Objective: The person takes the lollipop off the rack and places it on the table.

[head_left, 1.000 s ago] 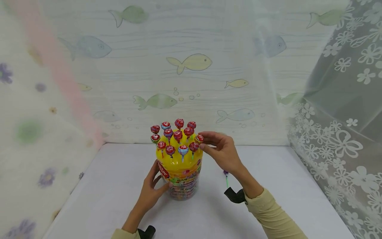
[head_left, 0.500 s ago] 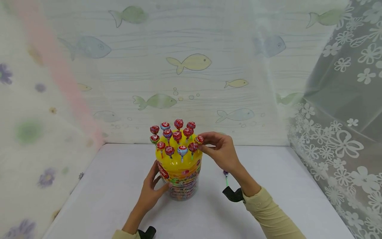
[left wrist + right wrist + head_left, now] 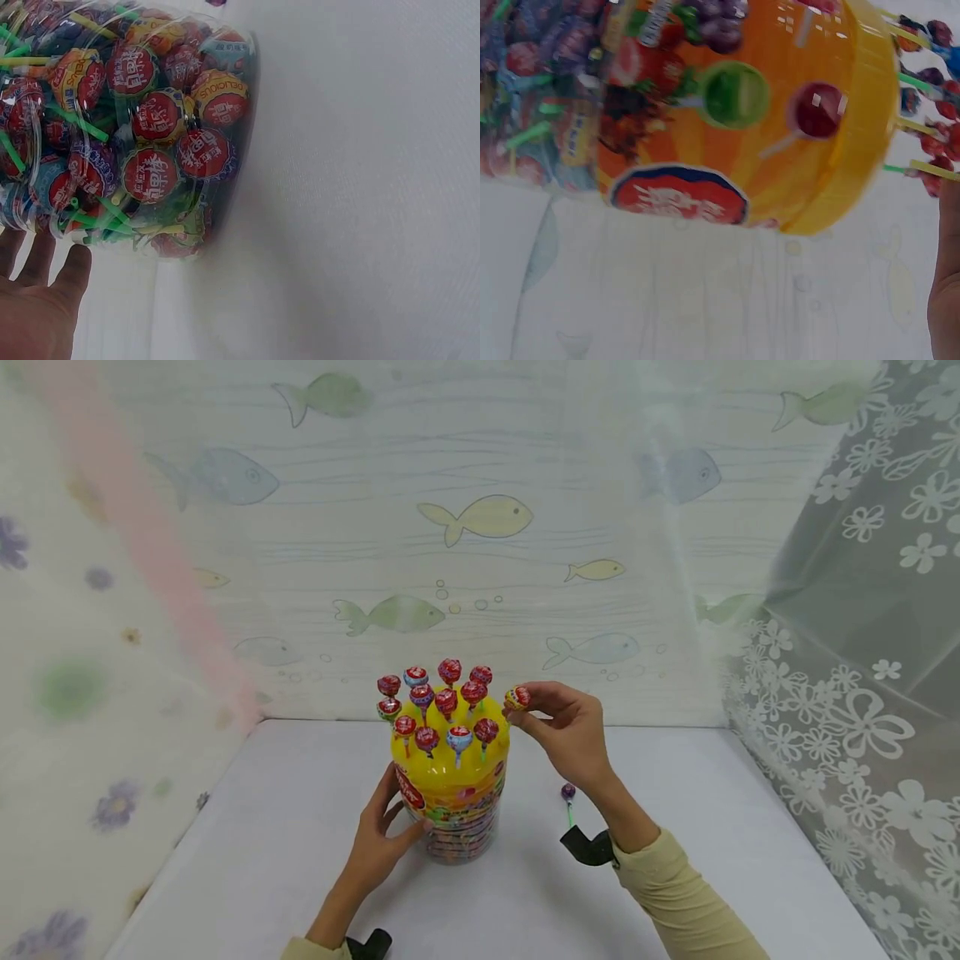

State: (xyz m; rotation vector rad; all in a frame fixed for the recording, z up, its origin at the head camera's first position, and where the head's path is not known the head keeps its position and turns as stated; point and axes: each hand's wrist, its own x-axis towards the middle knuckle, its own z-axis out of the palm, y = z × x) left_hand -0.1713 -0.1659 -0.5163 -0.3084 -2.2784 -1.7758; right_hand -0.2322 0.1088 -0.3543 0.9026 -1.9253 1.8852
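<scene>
A clear plastic jar [image 3: 463, 843] filled with wrapped lollipops stands upright on the table, topped by a yellow lid [image 3: 450, 770]. Several lollipops [image 3: 447, 702] stick up out of the lid. My left hand [image 3: 375, 843] holds the jar's left side, thumb in front and fingers round the side; its fingertips [image 3: 73, 262] meet the clear wall in the left wrist view. Between thumb and fingertips my right hand [image 3: 568, 735] pinches a yellow-and-red lollipop [image 3: 517, 697] just off the lid's right rim. Near those fingers, a yellow stick [image 3: 932, 170] shows in the right wrist view.
A purple lollipop [image 3: 568, 792] with a green stick lies on the white table [image 3: 675, 810], right of the jar, partly behind the right wrist's black camera mount [image 3: 587, 847]. A fish-patterned curtain [image 3: 480, 593] hangs behind. Floral lace [image 3: 855, 760] borders the right side.
My right hand has drawn the yellow-and-red lollipop up and right, away from the lid's edge where it stood among the others. My left hand stays on the jar.
</scene>
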